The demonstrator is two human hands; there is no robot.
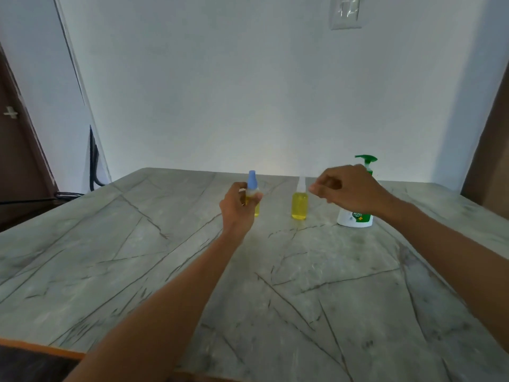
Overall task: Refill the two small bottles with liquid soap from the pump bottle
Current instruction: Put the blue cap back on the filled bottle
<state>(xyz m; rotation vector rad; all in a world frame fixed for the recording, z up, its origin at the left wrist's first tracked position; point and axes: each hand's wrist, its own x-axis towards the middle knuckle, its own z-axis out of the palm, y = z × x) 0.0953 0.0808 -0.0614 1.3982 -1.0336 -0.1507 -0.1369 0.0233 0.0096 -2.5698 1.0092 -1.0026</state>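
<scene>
Fingers of the left hand (239, 205) wrap the shoulder of the blue-capped bottle (252, 194), grasping it just under its cap while its base seems to rest on the worktop (137, 257). Taking that bottle as the landmark, the right hand (347, 188) hovers to its right, fingers curled loosely with thumb and forefinger pinched near each other; whether anything tiny sits between them I cannot tell, but it grips no bottle. Just below and left of those fingertips, between the landmark and the right hand, stands the clear-capped bottle (299, 203), upright and apart from both hands. Farther right again, partly hidden behind the right wrist, stands the pump bottle (357, 215) with its green pump head showing above the knuckles. Both small bottles look well filled with yellow liquid and both wear their caps, so I judge the work near its end, with the step in hand being to seat or check the caps. To do that well, the left hand should keep the blue-capped bottle pressed down and vertical rather than lifting it, since a narrow bottle tips easily, and the right hand should come onto a cap from straight above, twisting until firm. Soap on the fingers could make the smooth plastic slip.
</scene>
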